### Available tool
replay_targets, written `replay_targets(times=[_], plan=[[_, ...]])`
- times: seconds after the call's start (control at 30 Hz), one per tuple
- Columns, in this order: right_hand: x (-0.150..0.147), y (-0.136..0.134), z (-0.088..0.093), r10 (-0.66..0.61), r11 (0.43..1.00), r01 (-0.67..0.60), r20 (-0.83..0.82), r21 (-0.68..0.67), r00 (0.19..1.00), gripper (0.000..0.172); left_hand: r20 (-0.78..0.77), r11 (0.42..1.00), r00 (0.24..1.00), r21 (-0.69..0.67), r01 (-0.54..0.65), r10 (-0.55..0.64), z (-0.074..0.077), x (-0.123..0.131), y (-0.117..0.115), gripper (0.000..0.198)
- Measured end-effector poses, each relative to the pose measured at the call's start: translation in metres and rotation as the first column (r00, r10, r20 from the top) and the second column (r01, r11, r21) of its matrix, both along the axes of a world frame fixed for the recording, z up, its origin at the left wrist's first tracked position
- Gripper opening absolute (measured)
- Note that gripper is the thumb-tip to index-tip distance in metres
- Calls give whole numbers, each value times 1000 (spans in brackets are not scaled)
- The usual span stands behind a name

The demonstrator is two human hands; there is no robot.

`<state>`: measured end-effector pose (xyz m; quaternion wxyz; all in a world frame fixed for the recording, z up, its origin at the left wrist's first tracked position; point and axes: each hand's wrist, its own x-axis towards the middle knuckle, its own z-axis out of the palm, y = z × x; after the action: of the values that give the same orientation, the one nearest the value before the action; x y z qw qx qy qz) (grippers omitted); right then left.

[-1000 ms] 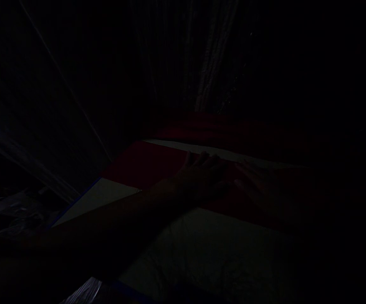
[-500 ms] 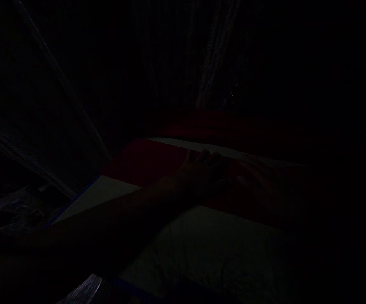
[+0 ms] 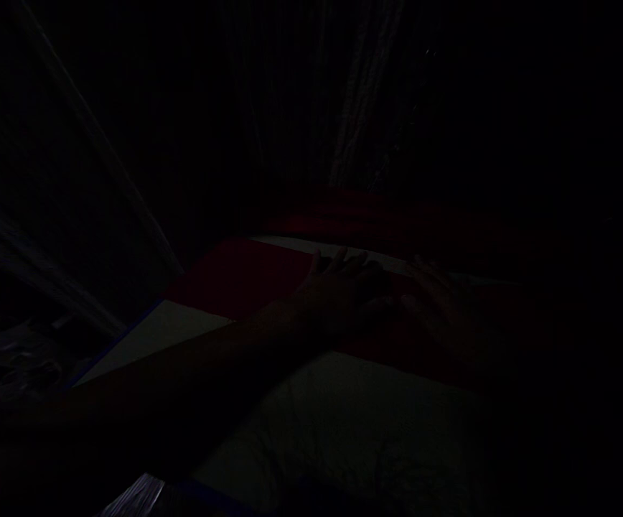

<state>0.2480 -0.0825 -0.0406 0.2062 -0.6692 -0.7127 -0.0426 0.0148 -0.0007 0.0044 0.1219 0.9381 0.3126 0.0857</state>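
"So, what has changed in the head view?"

"Only a little. A second ago the left hand had its fingertips just short of the thin pale strip; now they overlap it. The right hand has crept the same way."

"What are they on?"

"A red-and-pale banded cloth, as far as the dark lets me name it. It spreads beneath both hands, blue edging along its left edge. Its right edge is lost in black, and I can't tell what carries it."

"Is either hand gripping?"

"It doesn't look so. The left hand's fingers are fanned apart, palm down. The right hand's fingers stretch forward, thumb apart from them. Nothing shows between the fingers of either, though firm contact is hard to confirm."

"What does the shift mean for the work?"

"I'd judge that attention has moved from the red band to its far border. The cloth's bands look the same, so the change seems to be in the hands alone."

"Anything beside it?"

"Crinkled shiny material, beyond the left edge."
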Motion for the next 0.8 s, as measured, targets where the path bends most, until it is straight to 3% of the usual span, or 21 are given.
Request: replay_targets(times=[0.1,0.23,0.4,0.53,0.67,0.8], plan=[[1,1,-1,45,995,-44,14,-89,999,72,-18,999,999,18,36,-35,1,0,0,72],[2,2,1,19,1000,-19,-1,9,1000,70,10,1000,1000,13,10,-10,2,0,0,71],[2,2,-1,45,994,-45,-1,-102,999,74,10,999,999,21,39,-39,0,0,1,71],[2,1,-1,-11,1000,11,-11,-24,1000,73,15,999,999,24,29,-30,-4,0,4,74],[2,1,0,45,993,-43,14,-113,999,74,23,999,999,26,43,-43,-6,0,4,73],[2,2,1,-4,999,3,-22,-41,1000,75,14,999,999,33,38,-39,-5,0,3,73]])
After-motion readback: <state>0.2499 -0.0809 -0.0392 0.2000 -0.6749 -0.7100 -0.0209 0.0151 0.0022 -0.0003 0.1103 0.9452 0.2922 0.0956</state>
